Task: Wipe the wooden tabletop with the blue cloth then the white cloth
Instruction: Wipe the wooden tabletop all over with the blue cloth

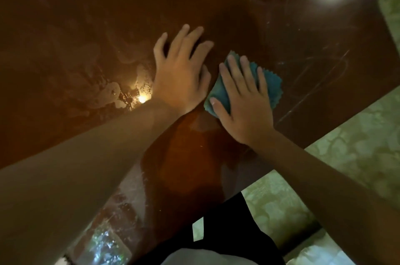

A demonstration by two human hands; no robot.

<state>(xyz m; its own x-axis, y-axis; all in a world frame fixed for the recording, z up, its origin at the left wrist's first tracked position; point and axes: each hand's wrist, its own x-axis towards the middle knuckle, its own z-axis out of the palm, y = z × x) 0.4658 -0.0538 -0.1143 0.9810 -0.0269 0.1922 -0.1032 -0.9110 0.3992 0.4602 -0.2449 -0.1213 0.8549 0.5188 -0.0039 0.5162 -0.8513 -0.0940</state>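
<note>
Right hand [242, 102] pressed flat on the blue cloth [268, 82], fingers [236, 69] straight, likely to spread pressure while wiping; left hand [181, 74] splayed on the wooden surface [86, 26] just beside, holding nothing, probably bracing; one cloth counted, two hands; white cloth nowhere in view.
</note>
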